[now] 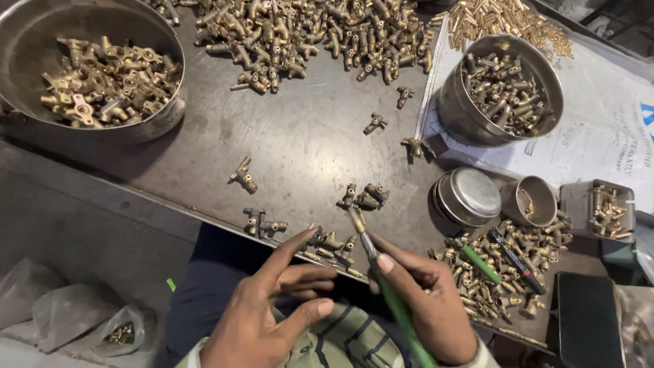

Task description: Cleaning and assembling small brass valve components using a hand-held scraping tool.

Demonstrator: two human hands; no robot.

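Observation:
My right hand grips a thin green-handled brush whose tip points up toward a small cluster of brass fittings on the dark metal table. My left hand is held with fingers apart at the table's front edge, its fingertips close to a row of brass fittings. It holds nothing that I can see.
A large steel bowl of brass valve bodies stands at far left. A heap of brass fittings lies at the back, a smaller steel bowl of parts at right. Round tins, a cup, pens, a dark phone.

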